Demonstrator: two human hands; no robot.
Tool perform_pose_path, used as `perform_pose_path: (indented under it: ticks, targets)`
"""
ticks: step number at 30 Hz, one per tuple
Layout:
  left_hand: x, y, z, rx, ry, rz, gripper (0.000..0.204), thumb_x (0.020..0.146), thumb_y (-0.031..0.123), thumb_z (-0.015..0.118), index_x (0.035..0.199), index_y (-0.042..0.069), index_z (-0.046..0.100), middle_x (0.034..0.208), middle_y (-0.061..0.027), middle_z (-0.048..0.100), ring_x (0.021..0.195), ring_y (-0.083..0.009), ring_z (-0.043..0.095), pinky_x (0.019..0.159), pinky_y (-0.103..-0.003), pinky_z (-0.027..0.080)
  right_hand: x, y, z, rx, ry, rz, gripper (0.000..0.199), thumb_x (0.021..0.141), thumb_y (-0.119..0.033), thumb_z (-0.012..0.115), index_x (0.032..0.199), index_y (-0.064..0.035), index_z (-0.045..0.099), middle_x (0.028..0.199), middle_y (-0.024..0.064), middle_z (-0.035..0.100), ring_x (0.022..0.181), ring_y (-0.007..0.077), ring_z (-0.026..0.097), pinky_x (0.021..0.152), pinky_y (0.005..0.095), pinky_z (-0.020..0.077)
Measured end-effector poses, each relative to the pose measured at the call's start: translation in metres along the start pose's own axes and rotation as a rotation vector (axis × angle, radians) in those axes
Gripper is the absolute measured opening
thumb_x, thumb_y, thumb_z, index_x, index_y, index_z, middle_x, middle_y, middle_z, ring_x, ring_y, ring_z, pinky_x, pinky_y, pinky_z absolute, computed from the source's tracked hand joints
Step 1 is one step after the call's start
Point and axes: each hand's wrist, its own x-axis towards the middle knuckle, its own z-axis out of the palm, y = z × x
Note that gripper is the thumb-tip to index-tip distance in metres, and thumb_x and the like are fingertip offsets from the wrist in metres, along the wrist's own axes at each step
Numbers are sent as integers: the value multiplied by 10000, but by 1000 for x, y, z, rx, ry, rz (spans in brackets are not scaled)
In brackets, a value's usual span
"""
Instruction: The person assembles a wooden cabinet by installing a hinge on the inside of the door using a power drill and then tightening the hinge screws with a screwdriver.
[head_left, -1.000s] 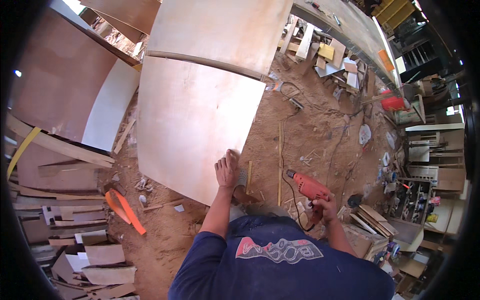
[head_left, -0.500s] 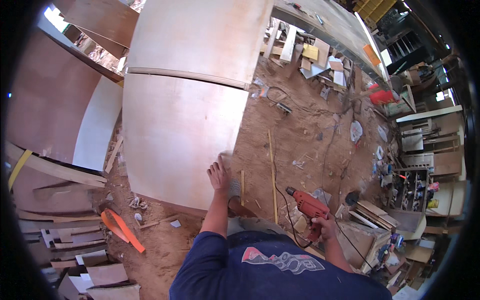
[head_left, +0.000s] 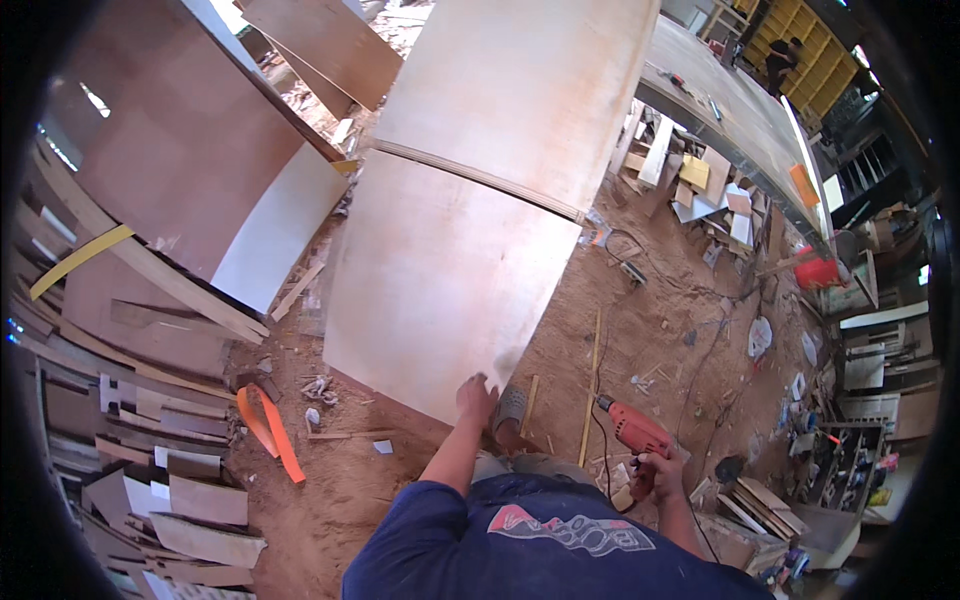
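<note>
A large plywood sheet (head_left: 440,280) lies flat on the sawdust floor, with a second sheet (head_left: 520,90) butting its far edge. My left hand (head_left: 476,398) rests on the near corner of the closer sheet, fingers spread on its edge. My right hand (head_left: 660,470) grips an orange power drill (head_left: 634,428) low at my right side, its bit pointing left and its cord trailing on the floor. A foot in a grey shoe (head_left: 510,408) stands beside my left hand.
Stacked boards and offcuts (head_left: 130,330) crowd the left. An orange strap (head_left: 268,428) lies on the floor. Thin wooden strips (head_left: 592,390) lie right of the sheet. A long bench (head_left: 740,120), wood scraps, a red container (head_left: 815,272) and shelves fill the right. A person stands far back.
My left hand has stayed on the sheet's near corner. The drill in my right hand has dropped lower and closer to my body. My view has shifted slightly over the sheet.
</note>
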Motion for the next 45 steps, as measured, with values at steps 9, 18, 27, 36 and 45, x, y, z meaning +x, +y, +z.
perform_pose_path:
  ticks: [9, 18, 27, 36, 45]
  targets:
    - [-142, -157, -75, 46, -196, -416, 430, 872, 416, 712, 1123, 67, 737, 1153, -215, 734, 1109, -376, 693, 950, -475, 547, 20, -18, 32, -71, -131, -66, 343, 727, -62, 733, 1058, -21, 653, 844, 78, 680, 663, 194, 667, 573, 340, 563]
    - [-185, -207, -92, -232, 114, -627, 440, 884, 450, 730, 948, 18, 777, 932, -228, 749, 982, -356, 728, 868, -442, 560, 80, 1, 77, -310, -260, -309, 260, 736, -85, 764, 972, -15, 681, 768, 37, 660, 623, 145, 632, 553, 301, 497]
    - [-116, -169, -145, -712, 324, -678, 400, 1034, 351, 604, 918, 0, 757, 657, -57, 634, 553, -151, 568, 561, -338, 474, 77, -80, 215, -563, -419, -425, 496, 723, -131, 798, 1184, 24, 699, 937, 162, 746, 860, 269, 732, 781, 378, 550]
    - [9, -211, -224, -1300, 465, -590, 390, 1123, 227, 377, 1173, -15, 679, 640, -41, 567, 521, -129, 533, 492, -296, 461, 87, -127, 356, -678, -159, -813, 652, 715, -94, 814, 1328, 37, 635, 1156, 242, 726, 1054, 362, 722, 919, 418, 554]
    - [266, -227, -313, -623, 456, -147, 365, 952, 384, 687, 1177, 99, 729, 1039, -179, 756, 948, -339, 732, 826, -427, 565, 40, -141, 455, -951, 96, -736, 682, 698, -24, 787, 1353, 34, 608, 1256, 206, 692, 1173, 311, 677, 1013, 398, 515]
